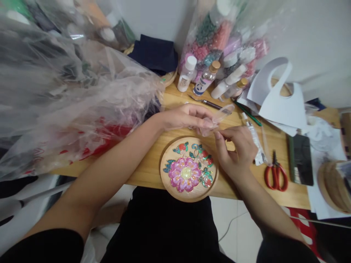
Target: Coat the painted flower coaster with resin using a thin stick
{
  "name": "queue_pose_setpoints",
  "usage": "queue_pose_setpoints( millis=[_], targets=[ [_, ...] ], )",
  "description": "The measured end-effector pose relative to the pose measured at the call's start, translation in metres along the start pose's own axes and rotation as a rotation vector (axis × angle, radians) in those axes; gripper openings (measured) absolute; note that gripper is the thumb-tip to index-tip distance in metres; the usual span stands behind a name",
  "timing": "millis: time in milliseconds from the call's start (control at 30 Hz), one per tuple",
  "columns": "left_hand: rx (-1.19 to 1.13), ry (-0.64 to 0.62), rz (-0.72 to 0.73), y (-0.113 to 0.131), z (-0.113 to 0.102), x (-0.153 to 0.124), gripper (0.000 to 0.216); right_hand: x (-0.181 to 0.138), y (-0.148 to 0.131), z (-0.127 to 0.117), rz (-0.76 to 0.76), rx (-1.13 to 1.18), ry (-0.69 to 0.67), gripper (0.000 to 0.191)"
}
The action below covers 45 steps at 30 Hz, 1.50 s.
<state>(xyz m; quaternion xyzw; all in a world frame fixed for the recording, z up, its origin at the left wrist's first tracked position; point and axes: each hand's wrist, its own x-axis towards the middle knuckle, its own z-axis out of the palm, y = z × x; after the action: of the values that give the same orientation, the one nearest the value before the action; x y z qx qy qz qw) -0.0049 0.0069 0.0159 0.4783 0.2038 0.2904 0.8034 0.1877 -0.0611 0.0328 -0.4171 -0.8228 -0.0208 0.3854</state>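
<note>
My left hand (188, 117) grips a small clear plastic container above the wooden table; its transparent lid (224, 113) stands out past the fingertips. Close beside it is my right hand (239, 149), with thumb and forefinger pinched together near the container. Whatever the pinch holds, if anything, is too small to make out. Below both hands lies a round wooden plate (168, 187), its near edge jutting past the table edge. It bears a glossy pink flower (185, 173) with a yellow centre, plus red fruits and green-blue leaves in gold outlines.
Several small bottles (204, 78) stand behind my hands, beside a dark-handled tool (211, 104). To the right are a white tube (255, 140), red-handled scissors (275, 177), a phone (301, 160) and white paper (285, 106). Plastic bags (82, 91) crowd the left.
</note>
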Motion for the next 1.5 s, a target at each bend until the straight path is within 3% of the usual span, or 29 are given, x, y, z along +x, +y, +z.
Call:
queue_pose_setpoints(
  millis=[267, 500, 833, 967, 1133, 1200, 1500],
  targets=[
    [0.011, 0.02, -0.022, 0.0, -0.001, 0.0, 0.046, 0.0, 0.001, 0.0, -0.008, -0.019, -0.066, 0.011],
    [-0.029, 0.034, -0.039, 0.002, 0.001, 0.001, 0.042, 0.0, -0.002, -0.001, 0.112, 0.167, -0.123, 0.009],
    [-0.108, 0.062, -0.106, 0.003, 0.001, 0.0, 0.039, -0.003, -0.004, -0.008, 0.189, 0.318, -0.001, 0.012],
    [-0.154, 0.045, -0.043, -0.001, -0.002, 0.001, 0.034, -0.003, -0.005, -0.014, 0.033, 0.369, -0.015, 0.012],
    [-0.155, 0.025, -0.03, -0.004, -0.005, 0.002, 0.032, -0.004, -0.008, -0.016, -0.274, 0.331, -0.277, 0.014],
    [-0.155, 0.017, -0.024, -0.004, -0.005, 0.002, 0.03, -0.006, -0.008, -0.014, -0.354, 0.287, -0.322, 0.012],
    [-0.076, 0.034, -0.025, 0.0, -0.004, 0.003, 0.021, -0.009, -0.007, -0.008, -0.439, 0.221, -0.365, 0.009]
  ],
)
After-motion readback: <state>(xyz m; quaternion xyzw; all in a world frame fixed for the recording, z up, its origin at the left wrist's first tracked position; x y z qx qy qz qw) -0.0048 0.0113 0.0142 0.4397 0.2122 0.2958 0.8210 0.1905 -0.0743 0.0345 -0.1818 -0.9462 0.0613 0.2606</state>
